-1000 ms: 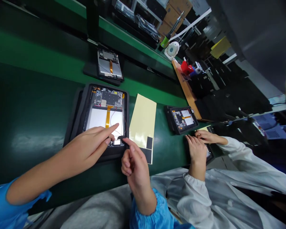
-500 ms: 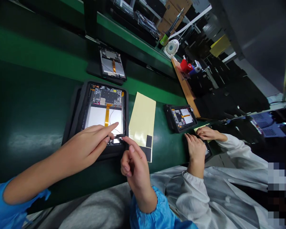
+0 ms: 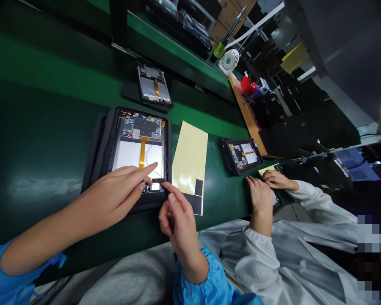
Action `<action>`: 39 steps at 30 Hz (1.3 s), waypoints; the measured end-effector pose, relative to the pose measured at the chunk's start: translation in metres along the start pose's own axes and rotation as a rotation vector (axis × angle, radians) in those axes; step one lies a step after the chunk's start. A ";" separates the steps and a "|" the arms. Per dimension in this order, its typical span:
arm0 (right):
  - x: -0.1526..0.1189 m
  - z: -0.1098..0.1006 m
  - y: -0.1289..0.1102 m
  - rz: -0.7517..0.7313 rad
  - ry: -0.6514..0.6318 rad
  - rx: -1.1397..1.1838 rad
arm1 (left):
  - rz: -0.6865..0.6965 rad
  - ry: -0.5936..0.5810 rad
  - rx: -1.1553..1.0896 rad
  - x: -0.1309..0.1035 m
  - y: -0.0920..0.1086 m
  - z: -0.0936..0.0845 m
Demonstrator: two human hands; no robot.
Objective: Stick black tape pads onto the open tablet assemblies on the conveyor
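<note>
An opened tablet point(image 3: 139, 146) lies in a black foam-like frame point(image 3: 167, 140), showing its circuit board point(image 3: 142, 126), a silvery battery point(image 3: 127, 152) and an orange ribbon cable point(image 3: 142, 152). A short black strip of tape point(image 3: 159, 181) lies across the battery's lower edge. Over that lower part rests my left hand point(image 3: 123, 184), index finger stretched across the battery, the other fingertips by the strip's left end and partly hidden. My right hand point(image 3: 178, 212) touches the strip's right end with an outstretched index finger; its remaining fingers are curled, with nothing visible in them.
Right of the tablet lies a yellow backing sheet point(image 3: 190, 161) with black pieces point(image 3: 198, 187). Other opened tablets stand behind point(image 3: 155, 87) and to the right point(image 3: 244, 154). A co-worker's hands point(image 3: 262, 197) work at the far right. A small white fan point(image 3: 229, 62) stands behind.
The black strip, raised at its right end before, now lies flatter on the tablet. My right index fingertip has shifted slightly left and down. The tablet behind has slid slightly right.
</note>
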State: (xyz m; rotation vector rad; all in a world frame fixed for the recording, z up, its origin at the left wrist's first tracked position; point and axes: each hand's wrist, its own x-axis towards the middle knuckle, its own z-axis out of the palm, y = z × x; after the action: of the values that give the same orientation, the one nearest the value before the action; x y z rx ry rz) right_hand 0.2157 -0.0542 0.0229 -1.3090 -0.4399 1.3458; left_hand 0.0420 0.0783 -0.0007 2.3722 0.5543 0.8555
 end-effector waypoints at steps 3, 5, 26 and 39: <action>-0.001 -0.001 0.002 -0.016 0.007 -0.028 | -0.004 -0.007 -0.007 -0.002 -0.001 0.002; -0.001 0.000 0.003 -0.014 0.012 -0.045 | -0.016 -0.008 -0.020 -0.005 -0.002 0.004; -0.001 0.002 -0.004 -0.011 -0.012 -0.176 | 0.207 -0.120 0.052 0.017 -0.015 -0.010; 0.011 -0.004 -0.021 -0.100 0.028 -0.486 | 0.271 -0.194 0.020 0.041 -0.014 -0.011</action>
State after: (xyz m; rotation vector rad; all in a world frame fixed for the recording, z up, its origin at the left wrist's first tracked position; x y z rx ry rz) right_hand 0.2314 -0.0404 0.0351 -1.6726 -0.8386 1.1738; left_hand 0.0613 0.1152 0.0156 2.5498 0.1666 0.7219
